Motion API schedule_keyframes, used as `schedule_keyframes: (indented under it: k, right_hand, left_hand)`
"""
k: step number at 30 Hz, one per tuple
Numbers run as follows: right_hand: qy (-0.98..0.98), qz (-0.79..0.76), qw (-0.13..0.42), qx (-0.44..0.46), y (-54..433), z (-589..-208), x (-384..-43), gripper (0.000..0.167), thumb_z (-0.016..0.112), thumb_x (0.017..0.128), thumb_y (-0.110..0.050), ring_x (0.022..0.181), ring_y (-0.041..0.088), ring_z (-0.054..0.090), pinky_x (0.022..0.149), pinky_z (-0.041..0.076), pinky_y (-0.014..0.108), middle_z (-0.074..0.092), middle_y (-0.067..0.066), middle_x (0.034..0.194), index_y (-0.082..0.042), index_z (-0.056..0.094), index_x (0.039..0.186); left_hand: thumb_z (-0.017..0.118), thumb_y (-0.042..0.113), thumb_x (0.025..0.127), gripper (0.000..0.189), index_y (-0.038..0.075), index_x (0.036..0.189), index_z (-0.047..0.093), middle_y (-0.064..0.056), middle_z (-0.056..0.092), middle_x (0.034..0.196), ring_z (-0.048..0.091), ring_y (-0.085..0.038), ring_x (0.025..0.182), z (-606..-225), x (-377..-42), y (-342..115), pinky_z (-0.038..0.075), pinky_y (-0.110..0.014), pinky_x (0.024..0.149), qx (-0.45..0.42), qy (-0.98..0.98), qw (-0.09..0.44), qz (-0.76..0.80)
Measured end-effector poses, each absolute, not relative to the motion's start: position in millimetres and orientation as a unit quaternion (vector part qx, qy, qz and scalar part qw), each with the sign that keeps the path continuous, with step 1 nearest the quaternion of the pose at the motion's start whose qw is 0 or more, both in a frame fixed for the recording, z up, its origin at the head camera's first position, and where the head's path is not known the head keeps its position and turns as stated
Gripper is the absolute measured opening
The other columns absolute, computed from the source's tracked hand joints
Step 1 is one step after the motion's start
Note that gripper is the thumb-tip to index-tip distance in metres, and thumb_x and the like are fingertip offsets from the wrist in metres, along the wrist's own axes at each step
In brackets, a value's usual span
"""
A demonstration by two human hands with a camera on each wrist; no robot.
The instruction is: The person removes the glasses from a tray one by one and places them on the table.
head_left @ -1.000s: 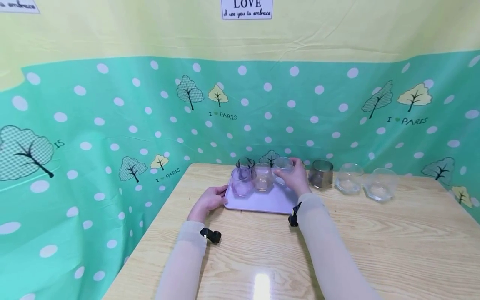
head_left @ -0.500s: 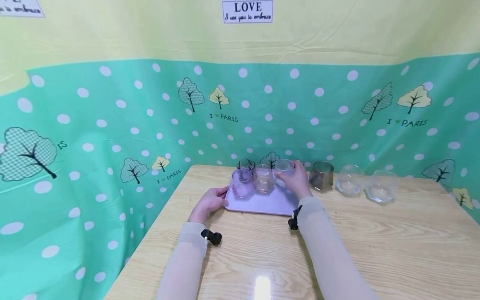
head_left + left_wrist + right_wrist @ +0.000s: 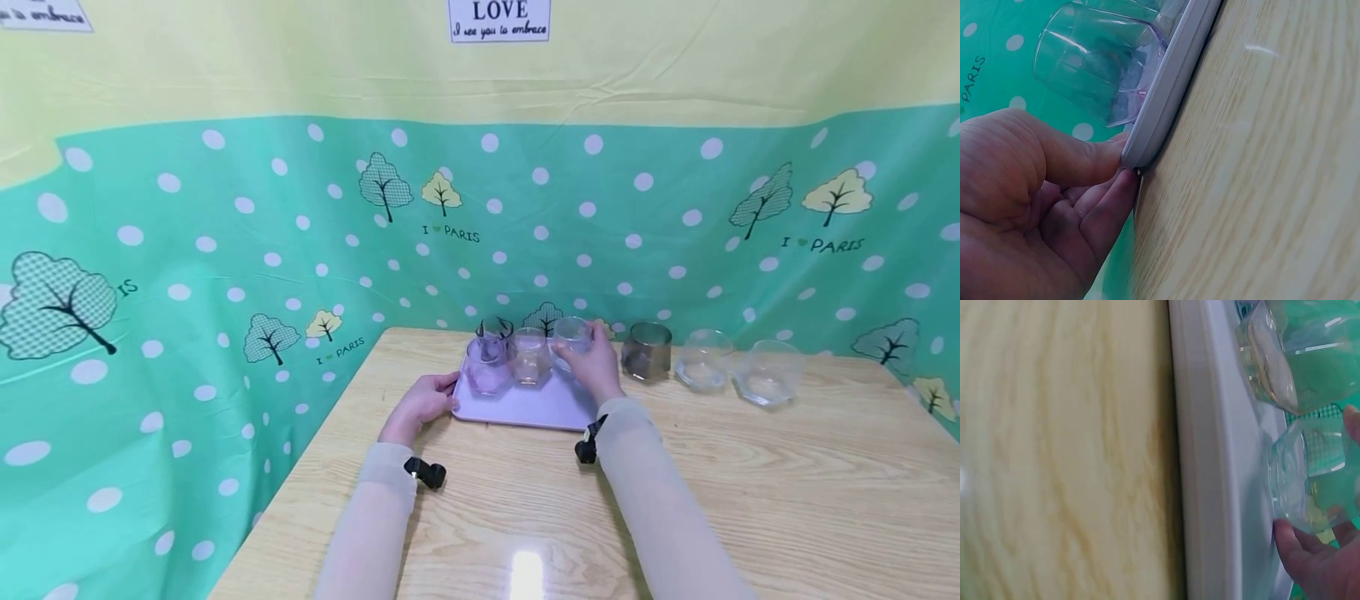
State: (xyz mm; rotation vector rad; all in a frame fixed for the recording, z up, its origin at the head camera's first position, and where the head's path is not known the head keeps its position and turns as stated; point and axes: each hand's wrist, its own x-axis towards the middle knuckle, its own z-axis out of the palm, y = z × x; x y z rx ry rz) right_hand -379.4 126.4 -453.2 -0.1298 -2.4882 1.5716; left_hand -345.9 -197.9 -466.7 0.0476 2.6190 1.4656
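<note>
My left hand (image 3: 422, 404) pinches the left edge of a lilac tray (image 3: 525, 408). In the left wrist view its thumb lies at the rim and its fingertips at the underside. My right hand (image 3: 597, 367) holds a clear glass (image 3: 1310, 472), thumb and fingers on opposite sides, upright at the tray's right rear. Left of it on the tray stand an amber-tinted glass (image 3: 529, 367) and a purple-tinted glass (image 3: 487, 375). Another glass (image 3: 495, 327) shows behind the purple one, partly hidden.
Right of the tray, a dark smoky glass (image 3: 647, 354) and two clear glasses, one nearer (image 3: 703, 367) and one farther right (image 3: 768, 379), form a row on the wooden table (image 3: 480, 517). A green dotted cloth (image 3: 225, 333) hangs behind the table and along its left.
Hands, tray and glasses keep their places relative to each other. Only the head view has shifted slightly.
</note>
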Motion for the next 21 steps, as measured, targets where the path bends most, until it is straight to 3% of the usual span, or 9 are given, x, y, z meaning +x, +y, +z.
schedule_keyframes:
  k: [12, 21]
  right_hand:
    - [-0.803, 0.585, 0.090, -0.071, 123, -451, -375, 0.097, 0.084, 0.092, -0.035, 0.156, 0.041, 0.033, 0.127, 0.031, 0.051, 0.031, 0.019, 0.173, -0.011, 0.029, 0.168]
    - [-0.776, 0.617, 0.117, -0.057, 130, -444, -355, 0.106, 0.089, 0.088, -0.036, 0.158, 0.039, 0.030, 0.129, 0.026, 0.051, 0.031, 0.018, 0.172, -0.012, 0.025, 0.170]
  left_hand:
    - [0.072, -0.008, 0.088, 0.071, 0.001, 0.155, 0.052, -0.019, 0.057, 0.153, 0.045, -0.035, 0.150, -468, -344, -200, 0.034, -0.046, 0.125, 0.031, 0.867, 0.068, 0.494]
    - [0.072, -0.007, 0.088, 0.070, 0.000, 0.155, 0.052, -0.020, 0.057, 0.152, 0.045, -0.034, 0.150, -465, -345, -199, 0.034, -0.046, 0.125, 0.037, 0.870, 0.061, 0.488]
